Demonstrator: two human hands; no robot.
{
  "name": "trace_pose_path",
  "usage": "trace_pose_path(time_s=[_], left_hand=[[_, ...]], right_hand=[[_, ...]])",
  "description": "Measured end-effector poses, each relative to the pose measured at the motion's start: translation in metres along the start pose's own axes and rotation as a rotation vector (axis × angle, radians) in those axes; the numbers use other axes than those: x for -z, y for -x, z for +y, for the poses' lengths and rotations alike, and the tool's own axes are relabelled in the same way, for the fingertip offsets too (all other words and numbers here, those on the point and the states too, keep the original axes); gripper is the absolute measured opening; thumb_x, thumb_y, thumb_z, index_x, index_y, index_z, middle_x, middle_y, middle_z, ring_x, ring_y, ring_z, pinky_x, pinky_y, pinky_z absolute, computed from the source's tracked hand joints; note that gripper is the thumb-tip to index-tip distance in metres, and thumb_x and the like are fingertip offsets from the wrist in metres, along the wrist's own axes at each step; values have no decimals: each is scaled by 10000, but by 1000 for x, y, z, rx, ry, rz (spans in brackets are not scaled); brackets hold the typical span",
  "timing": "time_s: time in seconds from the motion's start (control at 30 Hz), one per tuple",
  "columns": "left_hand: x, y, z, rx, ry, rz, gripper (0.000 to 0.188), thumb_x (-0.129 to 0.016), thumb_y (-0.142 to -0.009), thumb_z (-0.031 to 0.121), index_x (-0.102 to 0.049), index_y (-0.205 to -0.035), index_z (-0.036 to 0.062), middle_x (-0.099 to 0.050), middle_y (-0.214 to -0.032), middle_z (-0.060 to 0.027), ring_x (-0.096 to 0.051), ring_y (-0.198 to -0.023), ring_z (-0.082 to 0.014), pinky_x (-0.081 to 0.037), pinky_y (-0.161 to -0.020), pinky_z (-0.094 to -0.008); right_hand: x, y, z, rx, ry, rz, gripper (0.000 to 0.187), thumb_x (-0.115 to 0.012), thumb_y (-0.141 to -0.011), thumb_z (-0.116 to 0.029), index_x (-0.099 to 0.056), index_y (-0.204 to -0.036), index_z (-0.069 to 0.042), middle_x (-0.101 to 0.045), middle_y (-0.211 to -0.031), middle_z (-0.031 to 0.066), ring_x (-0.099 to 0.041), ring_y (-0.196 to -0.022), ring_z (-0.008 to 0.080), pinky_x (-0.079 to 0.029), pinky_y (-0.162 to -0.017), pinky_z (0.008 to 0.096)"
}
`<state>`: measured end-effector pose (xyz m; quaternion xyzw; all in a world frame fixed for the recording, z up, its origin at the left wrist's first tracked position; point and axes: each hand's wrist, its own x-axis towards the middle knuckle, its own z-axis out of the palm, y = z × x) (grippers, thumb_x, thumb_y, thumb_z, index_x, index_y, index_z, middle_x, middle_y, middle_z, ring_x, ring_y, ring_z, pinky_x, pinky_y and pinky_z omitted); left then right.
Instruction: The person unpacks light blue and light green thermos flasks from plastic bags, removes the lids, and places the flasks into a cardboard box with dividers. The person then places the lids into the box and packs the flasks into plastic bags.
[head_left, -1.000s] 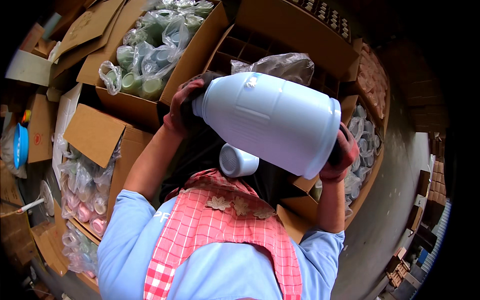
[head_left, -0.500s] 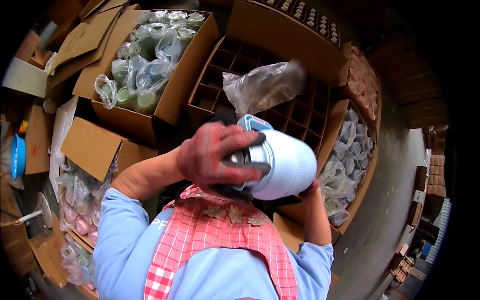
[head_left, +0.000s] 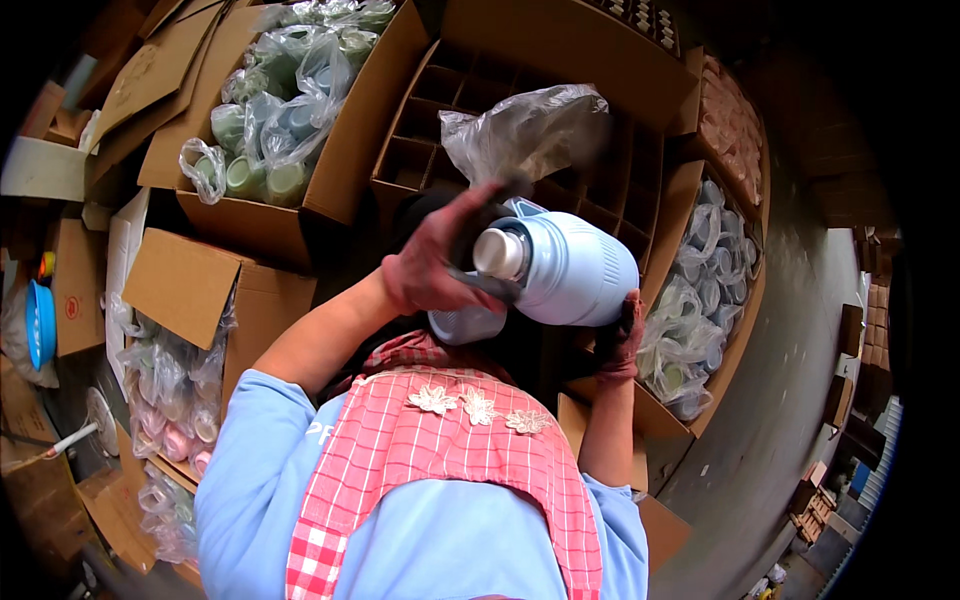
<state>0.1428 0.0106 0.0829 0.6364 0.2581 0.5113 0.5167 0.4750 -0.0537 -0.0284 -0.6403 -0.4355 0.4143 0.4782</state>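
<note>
A light blue thermos jug (head_left: 590,275) with ribbed sides lies tilted in front of my chest, its neck towards the left. Its white stopper (head_left: 500,254) shows at the mouth, and part of the blue handle sits above it. My right hand (head_left: 624,340), in a dark red glove, grips the jug near its base. Around the stopper end, the fingers of my left hand (head_left: 440,252), gloved in red and black, are spread apart and slightly blurred. Below this hand is a pale blue, cup-like piece (head_left: 467,322); whether the hand touches it I cannot tell.
Ahead stands a carton with cardboard dividers (head_left: 405,160), a clear plastic bag (head_left: 525,130) over it. Bagged green and blue bottles fill a carton (head_left: 330,190) at left; bagged blue ones fill another (head_left: 745,310) at right. Pink bagged items (head_left: 175,440) sit lower left.
My left hand has come off the jug's neck and its fingers have spread, leaving the white stopper visible. The jug has turned and moved slightly up. The pale blue piece now shows below.
</note>
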Motion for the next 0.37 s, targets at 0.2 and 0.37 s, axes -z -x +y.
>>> trace_pose_path(time_s=[0.2,0.37], left_hand=[[-4,59,-10,176,-921,-314,1053,-842,-461,386,-359,-1358,119,-393,-1327,-208,-415,-1211,-377,-336,-1027,-414],[5,64,-31,398,-594,-271,985,-763,-521,512,-372,-1351,154,-376,-1354,-166,-368,-1245,-396,-258,-1058,-485]], right_hand=[[-18,17,28,-103,-673,300,521,-394,-939,-456,-546,-1156,-8,-554,-1157,93,-510,-1040,192,-407,-894,353],[-16,14,32,-56,-662,261,572,-403,-916,-490,-507,-1219,-17,-520,-1216,77,-477,-1094,196,-365,-955,360]])
